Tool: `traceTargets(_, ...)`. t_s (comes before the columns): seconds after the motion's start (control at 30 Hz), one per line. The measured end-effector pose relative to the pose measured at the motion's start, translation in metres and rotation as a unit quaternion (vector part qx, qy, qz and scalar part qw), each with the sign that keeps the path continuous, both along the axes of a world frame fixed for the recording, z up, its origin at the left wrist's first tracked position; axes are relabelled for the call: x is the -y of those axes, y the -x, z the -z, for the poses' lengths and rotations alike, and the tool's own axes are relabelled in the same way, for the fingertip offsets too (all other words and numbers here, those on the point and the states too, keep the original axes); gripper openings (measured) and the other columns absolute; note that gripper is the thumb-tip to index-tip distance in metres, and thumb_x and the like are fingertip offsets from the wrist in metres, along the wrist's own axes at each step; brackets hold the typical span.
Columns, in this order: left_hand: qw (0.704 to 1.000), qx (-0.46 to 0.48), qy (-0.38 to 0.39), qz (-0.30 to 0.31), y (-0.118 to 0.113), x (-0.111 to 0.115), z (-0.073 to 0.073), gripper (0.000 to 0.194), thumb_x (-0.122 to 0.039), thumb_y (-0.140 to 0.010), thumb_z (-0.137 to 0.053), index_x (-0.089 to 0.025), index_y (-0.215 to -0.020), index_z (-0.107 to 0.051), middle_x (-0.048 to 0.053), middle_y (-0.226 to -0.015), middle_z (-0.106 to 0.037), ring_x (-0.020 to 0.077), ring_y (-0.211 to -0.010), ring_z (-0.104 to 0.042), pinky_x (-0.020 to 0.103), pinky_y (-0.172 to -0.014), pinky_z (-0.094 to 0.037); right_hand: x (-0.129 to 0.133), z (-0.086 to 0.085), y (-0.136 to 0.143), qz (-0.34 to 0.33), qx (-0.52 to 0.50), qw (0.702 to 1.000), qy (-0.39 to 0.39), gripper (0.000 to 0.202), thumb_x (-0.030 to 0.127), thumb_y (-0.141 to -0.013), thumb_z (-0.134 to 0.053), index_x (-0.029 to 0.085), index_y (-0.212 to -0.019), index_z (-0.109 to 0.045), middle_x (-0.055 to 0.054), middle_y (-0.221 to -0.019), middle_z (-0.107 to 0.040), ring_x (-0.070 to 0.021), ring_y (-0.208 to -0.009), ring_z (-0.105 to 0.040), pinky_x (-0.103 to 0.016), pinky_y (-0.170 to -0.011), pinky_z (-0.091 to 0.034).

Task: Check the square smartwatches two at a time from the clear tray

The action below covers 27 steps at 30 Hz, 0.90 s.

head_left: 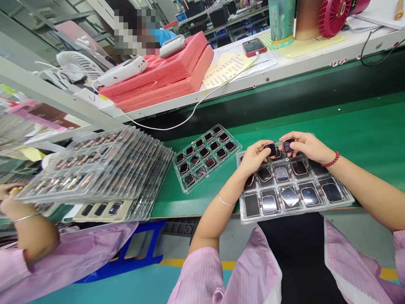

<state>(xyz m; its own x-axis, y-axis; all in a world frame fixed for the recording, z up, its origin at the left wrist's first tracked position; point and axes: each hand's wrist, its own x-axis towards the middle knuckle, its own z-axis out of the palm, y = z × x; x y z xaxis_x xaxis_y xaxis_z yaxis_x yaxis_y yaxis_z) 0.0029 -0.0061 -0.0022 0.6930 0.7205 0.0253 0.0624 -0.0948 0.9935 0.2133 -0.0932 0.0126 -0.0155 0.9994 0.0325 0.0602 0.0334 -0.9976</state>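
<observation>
Green belt surface (363, 126) runs across in front of you, with a white counter (303, 63) behind it carrying pink foam pads (171, 71), a phone (254, 46) and printed sheets (228, 67).

Your left hand (255, 158) has its fingers (264, 147) closed around a small dark watch case (271, 148), pinched between thumb and fingertips. Your right hand (305, 145) holds a second watch case (288, 145) the same way, its fingers clamped on it. The two pieces sit close together, just apart, at the meeting point of your fingertips.

Directly under your fingers lies a clear plastic tray (346, 198), its compartments filled with more watch cases with glossy faces; the pocket nearest your left wrist looks dark and flat. Both held pieces hover just above the far row of this tray.

Off to the left of your left-hand fingers, a second clear tray (182, 181) rests on the belt, tilted at an angle, holding smaller dark cases in rows. Further left, well apart from your fingers, a fanned stack of loaded trays (104, 169) leans across the belt edge.

At the far left, another person's hand (8, 198) and pink sleeve (63, 257) reach toward that stack. You wear a red bead bracelet (331, 160) on the right wrist.
</observation>
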Motion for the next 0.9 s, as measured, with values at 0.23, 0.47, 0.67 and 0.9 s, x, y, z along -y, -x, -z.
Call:
traceTargets(0.23,1.000,0.021,0.009,-0.011,0.001,0.001,-0.003,0.036,-0.035,-0.082,-0.067,-0.015,-0.112,-0.067,0.007,-0.094,-0.074,0.0153,-0.075,-0.070,0.021,-0.058,-0.049,0.002,-0.002,0.001,-0.008,0.001,1.000,-0.002,0.022,0.031,-0.080,-0.071,0.021,-0.100,-0.070,-0.006,-0.090,-0.078,-0.0159,-0.062,-0.068,-0.028,-0.055,-0.055)
traceTargets(0.47,0.999,0.017,0.031,0.002,0.000,0.002,0.000,0.040,-0.030,-0.077,-0.072,-0.015,-0.112,-0.062,0.008,-0.102,-0.072,0.0142,-0.078,-0.071,0.019,-0.057,-0.044,-0.001,0.005,0.000,-0.010,0.037,0.999,-0.009,0.025,0.025,-0.079,-0.074,0.021,-0.103,-0.069,-0.005,-0.093,-0.077,-0.0156,-0.066,-0.070,-0.028,-0.058,-0.058)
traceTargets(0.67,0.999,0.017,0.028,-0.001,0.000,0.001,0.001,0.034,-0.025,-0.078,-0.069,-0.014,-0.110,-0.063,0.006,-0.097,-0.072,0.0129,-0.072,-0.070,0.019,-0.055,-0.042,-0.002,0.009,0.000,-0.010,0.040,0.999,-0.001,0.026,0.032,-0.080,-0.077,0.021,-0.102,-0.070,-0.007,-0.092,-0.077,-0.0169,-0.064,-0.070,-0.032,-0.059,-0.059)
traceTargets(0.9,0.999,0.016,0.036,-0.007,-0.002,0.001,0.004,0.032,-0.022,-0.078,-0.067,-0.014,-0.109,-0.063,0.006,-0.097,-0.072,0.0118,-0.071,-0.068,0.020,-0.058,-0.044,-0.001,0.009,0.001,0.004,0.056,0.998,0.000,0.031,0.042,-0.078,-0.078,0.020,-0.099,-0.071,-0.006,-0.088,-0.076,-0.0162,-0.064,-0.070,-0.033,-0.063,-0.062)
